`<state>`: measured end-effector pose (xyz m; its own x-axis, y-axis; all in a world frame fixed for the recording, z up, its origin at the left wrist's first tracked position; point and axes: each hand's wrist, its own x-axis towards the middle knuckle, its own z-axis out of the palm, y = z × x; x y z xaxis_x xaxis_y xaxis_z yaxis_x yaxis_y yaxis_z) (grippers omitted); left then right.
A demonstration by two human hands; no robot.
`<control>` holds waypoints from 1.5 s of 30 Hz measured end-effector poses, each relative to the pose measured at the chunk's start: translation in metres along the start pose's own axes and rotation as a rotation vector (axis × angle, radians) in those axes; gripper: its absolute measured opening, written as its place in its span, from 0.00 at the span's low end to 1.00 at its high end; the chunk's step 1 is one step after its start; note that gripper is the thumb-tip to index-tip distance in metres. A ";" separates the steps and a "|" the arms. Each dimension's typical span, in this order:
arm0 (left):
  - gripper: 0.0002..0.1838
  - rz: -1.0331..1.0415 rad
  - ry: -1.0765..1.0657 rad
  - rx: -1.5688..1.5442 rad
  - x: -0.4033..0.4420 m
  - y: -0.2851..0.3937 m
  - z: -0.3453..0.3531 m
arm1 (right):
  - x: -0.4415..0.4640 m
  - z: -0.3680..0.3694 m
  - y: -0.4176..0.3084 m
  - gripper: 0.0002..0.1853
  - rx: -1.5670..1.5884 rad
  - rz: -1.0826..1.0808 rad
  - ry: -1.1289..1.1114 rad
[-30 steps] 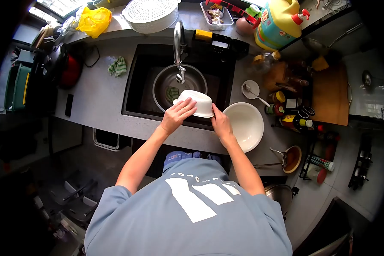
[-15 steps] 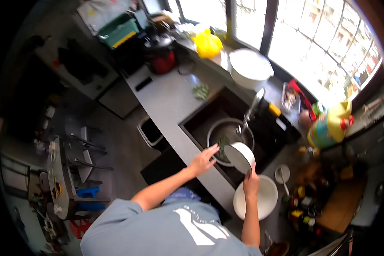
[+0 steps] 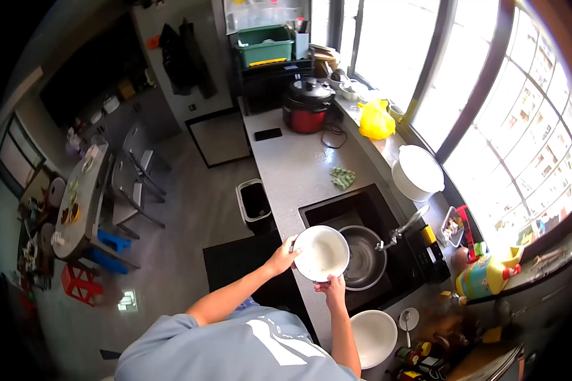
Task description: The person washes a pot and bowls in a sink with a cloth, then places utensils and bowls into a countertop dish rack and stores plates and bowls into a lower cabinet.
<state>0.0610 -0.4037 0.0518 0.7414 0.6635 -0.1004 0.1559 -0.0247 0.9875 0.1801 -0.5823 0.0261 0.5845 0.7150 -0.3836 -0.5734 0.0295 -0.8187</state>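
Observation:
A round white bowl [image 3: 321, 253] is held between my two hands over the sink's near edge, its mouth facing up and its inside pale. My left hand [image 3: 282, 257] grips its left rim with fingers curled round the side. My right hand [image 3: 332, 289] grips the lower right rim, thumb up by the edge. Just right of the bowl, a metal basin [image 3: 366, 260] sits in the dark sink [image 3: 337, 209], partly hidden by the bowl. The faucet [image 3: 400, 236] reaches over the basin. A larger white bowl [image 3: 372, 336] stands on the counter beside my right forearm.
A crumpled green-and-white cloth [image 3: 342, 178] lies on the counter [image 3: 292, 171] behind the sink. Further back are a phone [image 3: 268, 134] and a red-and-black cooker [image 3: 308, 108]. A white tub [image 3: 418, 173] and a yellow bag [image 3: 376, 119] stand by the window. Bottles crowd the right.
The white bowl has moved left from its tilt over the basin and turned mouth up. My left hand, open before, now grips it. A dark green thing in the basin no longer shows.

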 end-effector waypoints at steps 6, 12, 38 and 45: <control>0.23 -0.147 0.104 -0.166 -0.010 0.005 -0.085 | 0.029 0.082 -0.010 0.16 -0.117 0.136 -0.217; 0.20 -0.141 0.295 -0.354 -0.024 -0.036 -0.224 | 0.081 0.211 0.042 0.15 -0.330 0.280 -0.293; 0.15 -0.306 0.547 -0.438 0.171 -0.182 -0.578 | 0.374 0.551 0.190 0.17 -0.648 0.337 -0.282; 0.15 -0.340 0.496 -0.352 0.292 -0.225 -0.638 | 0.486 0.581 0.219 0.16 -0.698 0.376 -0.150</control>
<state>-0.1743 0.2728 -0.1221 0.2903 0.8566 -0.4266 0.0440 0.4334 0.9001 0.0051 0.1774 -0.0911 0.3119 0.6778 -0.6658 -0.1967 -0.6395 -0.7432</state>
